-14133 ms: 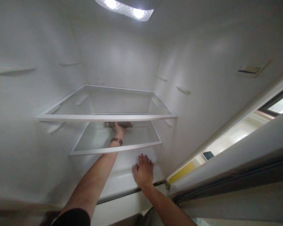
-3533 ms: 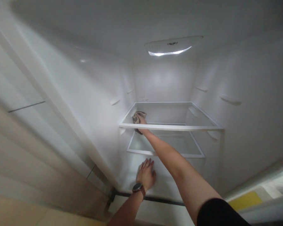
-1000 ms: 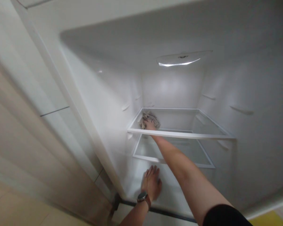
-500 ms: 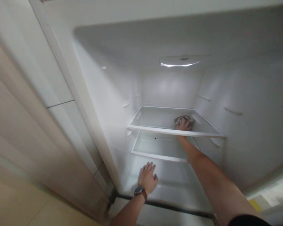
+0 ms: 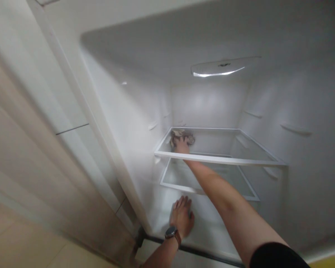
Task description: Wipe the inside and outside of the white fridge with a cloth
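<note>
I look into an empty white fridge. My right hand (image 5: 182,145) reaches across to the back left of the upper glass shelf (image 5: 220,159) and presses a crumpled beige cloth (image 5: 182,136) onto the glass, fingers closed over it. My left hand (image 5: 182,217), with a watch on a brown strap at the wrist, lies flat with fingers stretched out on the white floor of the fridge (image 5: 212,230), near its front left corner. It holds nothing.
A second glass shelf (image 5: 240,193) sits below the upper one. Shelf rails stick out of both side walls. A lamp (image 5: 220,69) glows in the ceiling. The fridge's left edge and a beige cabinet panel (image 5: 30,167) fill the left.
Half a second ago my right hand and the cloth were at the right of the upper shelf; now they are back at its left rear corner. My left hand stays on the floor.
</note>
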`<move>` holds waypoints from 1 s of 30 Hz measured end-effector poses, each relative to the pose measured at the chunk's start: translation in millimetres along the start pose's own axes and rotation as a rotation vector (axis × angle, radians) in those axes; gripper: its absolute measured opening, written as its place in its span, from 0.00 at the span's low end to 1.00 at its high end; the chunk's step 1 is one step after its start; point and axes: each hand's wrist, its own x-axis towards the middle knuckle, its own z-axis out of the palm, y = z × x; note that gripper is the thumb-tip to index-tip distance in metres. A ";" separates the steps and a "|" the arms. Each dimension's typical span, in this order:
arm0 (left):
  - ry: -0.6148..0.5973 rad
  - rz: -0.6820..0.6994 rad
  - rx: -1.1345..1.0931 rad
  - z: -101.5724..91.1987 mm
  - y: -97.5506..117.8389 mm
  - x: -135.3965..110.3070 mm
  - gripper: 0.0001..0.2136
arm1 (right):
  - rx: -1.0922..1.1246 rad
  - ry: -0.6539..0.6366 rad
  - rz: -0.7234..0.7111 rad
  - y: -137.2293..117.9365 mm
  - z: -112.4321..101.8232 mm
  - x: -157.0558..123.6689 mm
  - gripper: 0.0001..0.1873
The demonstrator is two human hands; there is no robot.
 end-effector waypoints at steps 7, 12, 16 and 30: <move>-0.073 -0.022 0.019 -7.6 3.1 0.2 0.31 | -0.088 0.005 -0.146 28.0 -0.4 -5.5 0.27; -0.053 -0.008 0.026 -8.3 2.8 1.3 0.29 | -0.130 0.134 0.019 129.3 -28.3 -34.2 0.23; -0.045 0.007 0.045 -9.8 3.7 1.6 0.29 | -0.078 0.329 0.397 193.9 -55.4 -54.4 0.31; -0.031 0.002 0.020 -7.4 4.3 0.6 0.30 | 0.144 0.226 0.343 34.8 21.3 -6.9 0.38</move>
